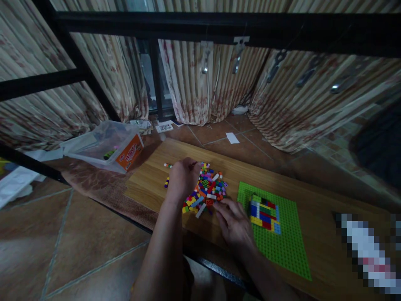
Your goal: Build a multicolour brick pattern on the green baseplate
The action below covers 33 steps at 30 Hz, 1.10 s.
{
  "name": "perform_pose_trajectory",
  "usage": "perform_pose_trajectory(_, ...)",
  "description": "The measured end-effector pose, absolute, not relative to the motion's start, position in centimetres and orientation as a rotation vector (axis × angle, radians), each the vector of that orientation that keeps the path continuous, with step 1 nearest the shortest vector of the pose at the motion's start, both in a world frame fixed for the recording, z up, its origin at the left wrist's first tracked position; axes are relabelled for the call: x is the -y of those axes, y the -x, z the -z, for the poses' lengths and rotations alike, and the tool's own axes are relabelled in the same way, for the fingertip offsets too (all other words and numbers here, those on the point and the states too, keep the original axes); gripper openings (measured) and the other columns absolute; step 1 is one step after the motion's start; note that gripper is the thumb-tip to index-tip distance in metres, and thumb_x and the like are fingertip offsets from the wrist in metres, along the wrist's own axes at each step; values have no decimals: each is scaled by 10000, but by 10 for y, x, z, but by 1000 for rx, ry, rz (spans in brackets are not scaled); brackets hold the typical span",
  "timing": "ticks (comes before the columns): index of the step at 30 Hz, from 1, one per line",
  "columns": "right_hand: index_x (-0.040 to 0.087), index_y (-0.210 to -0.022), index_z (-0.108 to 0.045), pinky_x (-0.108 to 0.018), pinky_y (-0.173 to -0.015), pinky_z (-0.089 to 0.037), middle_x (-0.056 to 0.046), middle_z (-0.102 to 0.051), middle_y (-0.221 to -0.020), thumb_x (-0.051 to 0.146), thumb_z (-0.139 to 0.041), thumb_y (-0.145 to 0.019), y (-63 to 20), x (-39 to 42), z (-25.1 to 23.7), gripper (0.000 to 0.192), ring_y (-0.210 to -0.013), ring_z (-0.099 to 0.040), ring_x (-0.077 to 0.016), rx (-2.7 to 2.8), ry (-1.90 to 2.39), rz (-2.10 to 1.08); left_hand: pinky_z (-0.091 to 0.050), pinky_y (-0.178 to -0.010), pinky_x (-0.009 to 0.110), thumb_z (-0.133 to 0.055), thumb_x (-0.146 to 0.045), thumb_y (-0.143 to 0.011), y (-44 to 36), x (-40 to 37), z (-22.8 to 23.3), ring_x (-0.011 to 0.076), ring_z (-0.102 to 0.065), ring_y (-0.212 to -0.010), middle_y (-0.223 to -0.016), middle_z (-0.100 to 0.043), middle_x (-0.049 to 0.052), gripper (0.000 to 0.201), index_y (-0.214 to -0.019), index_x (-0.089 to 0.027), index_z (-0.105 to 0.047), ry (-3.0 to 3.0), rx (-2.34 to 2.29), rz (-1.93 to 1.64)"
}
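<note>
A heap of small multicoloured toy bricks (205, 194) lies on the wooden board. My left hand (184, 177) is over the heap's left side, fingers bent together near its far edge; what they pinch, if anything, is too dark to make out. At the heap's near right edge rests my right hand (234, 221), palm down, its thumb and index finger apart and close to a red brick (209, 202). Right of that hand is a green studded baseplate (290, 246), bearing a blocky patch of joined bricks (265, 214) in red, blue, yellow and white.
A clear plastic bin (94, 144) with an orange label stands beyond the left end of the wooden board (150, 184). Several loose bricks lie left of my left hand. Papers (232, 138) are on the tiled floor by striped curtains (216, 83). A black metal frame (194, 25) crosses above.
</note>
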State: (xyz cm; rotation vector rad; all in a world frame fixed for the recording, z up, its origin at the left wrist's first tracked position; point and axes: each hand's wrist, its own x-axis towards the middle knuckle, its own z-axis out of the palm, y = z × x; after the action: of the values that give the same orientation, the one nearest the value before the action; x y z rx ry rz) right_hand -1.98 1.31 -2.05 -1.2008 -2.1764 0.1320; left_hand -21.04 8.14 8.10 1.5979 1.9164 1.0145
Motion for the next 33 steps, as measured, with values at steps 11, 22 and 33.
perform_pose_trajectory(11,270,-1066,-684,-422,-843,-515,-83,-572,-1152,177,-535,-875,38,-31,7,260,-992,-524,-249,2267,1268,-132,-280,-539,213,-514,-338,-812,208,-83,-83,108,-449,-572,-568,-522,-15,266,-714,-144,-668,-1586,-1955,-940)
perform_pose_trajectory(22,239,-1030,-642,-353,-839,-503,-56,-656,-999,218,-466,-924,26,-25,-25,206,-940,-607,-210,2168,1285,-389,-273,-544,216,-507,-330,-825,207,-82,-83,103,-419,-559,-553,-485,-27,261,-740,-142,-666,-1646,-1954,-923)
perform_pose_trajectory(33,263,-1110,-658,-389,-864,-525,-56,-700,-1122,438,-596,-836,-61,0,-36,332,-980,-669,-231,1493,1603,-869,-368,-592,218,-477,-293,-865,161,-76,-71,123,-547,-635,-704,-652,18,248,-766,-166,-665,-1854,-1616,-755)
